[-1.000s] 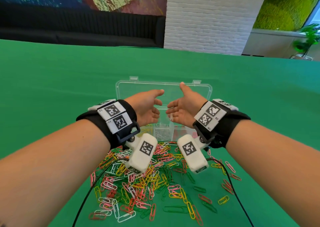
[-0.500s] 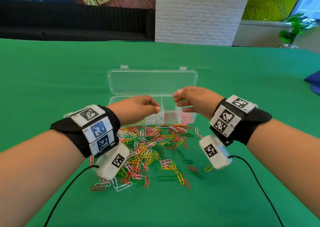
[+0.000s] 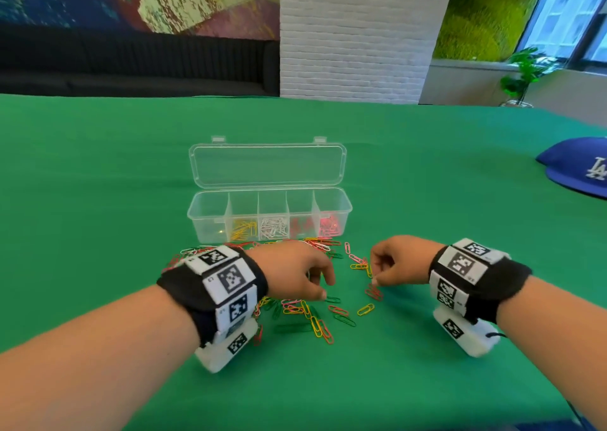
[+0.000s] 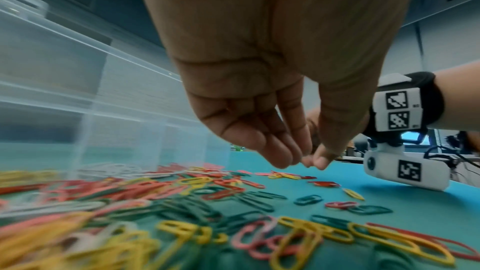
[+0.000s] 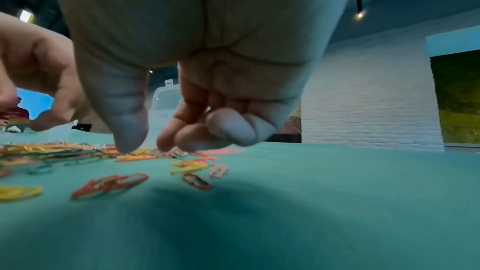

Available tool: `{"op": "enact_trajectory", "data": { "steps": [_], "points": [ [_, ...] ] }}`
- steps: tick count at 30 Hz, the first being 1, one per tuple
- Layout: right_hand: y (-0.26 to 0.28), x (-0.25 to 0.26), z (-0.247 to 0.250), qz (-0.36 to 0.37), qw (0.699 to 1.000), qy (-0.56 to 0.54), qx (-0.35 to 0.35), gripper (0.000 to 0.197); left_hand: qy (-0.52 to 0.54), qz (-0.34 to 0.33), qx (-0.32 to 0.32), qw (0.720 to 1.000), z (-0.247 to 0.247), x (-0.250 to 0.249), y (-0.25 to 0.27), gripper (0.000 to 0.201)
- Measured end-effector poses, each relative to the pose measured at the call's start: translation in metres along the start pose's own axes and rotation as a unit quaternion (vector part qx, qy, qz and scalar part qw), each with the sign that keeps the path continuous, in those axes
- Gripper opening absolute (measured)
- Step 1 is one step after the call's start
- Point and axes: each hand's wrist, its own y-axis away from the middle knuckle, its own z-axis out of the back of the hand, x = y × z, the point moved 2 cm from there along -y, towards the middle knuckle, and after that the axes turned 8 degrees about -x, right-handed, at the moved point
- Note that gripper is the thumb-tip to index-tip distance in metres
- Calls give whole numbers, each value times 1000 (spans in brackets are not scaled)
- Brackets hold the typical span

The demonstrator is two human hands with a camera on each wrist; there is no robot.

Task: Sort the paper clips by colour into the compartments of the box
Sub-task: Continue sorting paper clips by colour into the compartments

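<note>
1. The box stands on the green counter just beyond the loose paper clips, its lid folded flat behind it, probably so both hands can drop clips in without reaching over anything.
2. It has five compartments in a row: the leftmost looks nearly bare, then yellow, white, red and pink clips, one colour each (no green is sorted yet, judging by what shows through the walls).
3. The unsorted clips lie in one spread between the box and the two hands, too many and too tangled to count; red, yellow, green, pink and white are mixed.
4. The left hand hangs over the pile with its grip slightly apart, fingertips and thumb near each other above the clips, holding nothing I can make out.
5. The right hand is curled low at the pile's right edge, thumb and forefinger reaching down to a red clip; whether the grip has clamped on it I cannot tell.
6. One blue cap lies well apart, at the right.
</note>
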Motion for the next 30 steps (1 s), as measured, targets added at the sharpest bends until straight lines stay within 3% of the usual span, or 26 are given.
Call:
{"op": "enact_trajectory", "data": {
  "steps": [2, 9, 21, 30],
  "points": [
    [-1, -3, 1, -15, 1000, 17, -18, 20, -3, -14, 18, 1000, -7, -10, -6, 28],
    [-2, -5, -9, -45, 998, 38, 0, 42, -57, -23, 45, 997, -21, -23, -17, 29],
    [-4, 3, -12, 10, 1000, -8, 8, 13, -52, -24, 34, 998, -26, -24, -21, 11],
    [-7, -1, -12, 2, 1000, -22, 18, 11, -57, -26, 2, 998, -27, -22, -22, 6]
  ]
}}
